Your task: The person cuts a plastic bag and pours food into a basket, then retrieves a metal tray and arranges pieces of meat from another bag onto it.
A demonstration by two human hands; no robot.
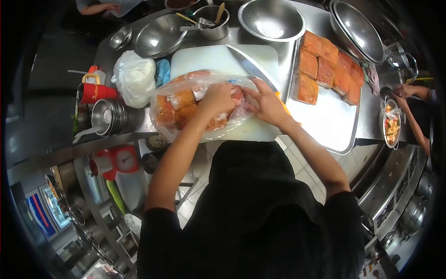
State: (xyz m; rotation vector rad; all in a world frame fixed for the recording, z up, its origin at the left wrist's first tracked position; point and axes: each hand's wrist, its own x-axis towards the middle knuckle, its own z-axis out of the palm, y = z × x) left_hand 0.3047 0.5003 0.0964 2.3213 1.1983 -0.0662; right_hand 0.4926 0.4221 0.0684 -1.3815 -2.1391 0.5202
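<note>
A clear plastic bag (162, 123) full of browned blocks of meat (185, 99) lies on the white cutting board (253, 132). My left hand (217, 100) rests over the bag's middle, its fingers curled in on the plastic near its right end. From the right, my right hand (269, 104) reaches to that end, thumb and fingers bent around the bunched film. Both sets of fingertips are partly hidden by plastic and meat. Behind the bag, a large knife (253, 65) lies slanted across the board.
Several browned meat blocks (325, 63) sit in a metal tray (341, 149) at right. A tied white bag (134, 79), a blue cloth (163, 72) and stacked steel bowls (109, 116) stand left. Colanders (272, 21) line the back. Another person's hands (403, 92) are at far right.
</note>
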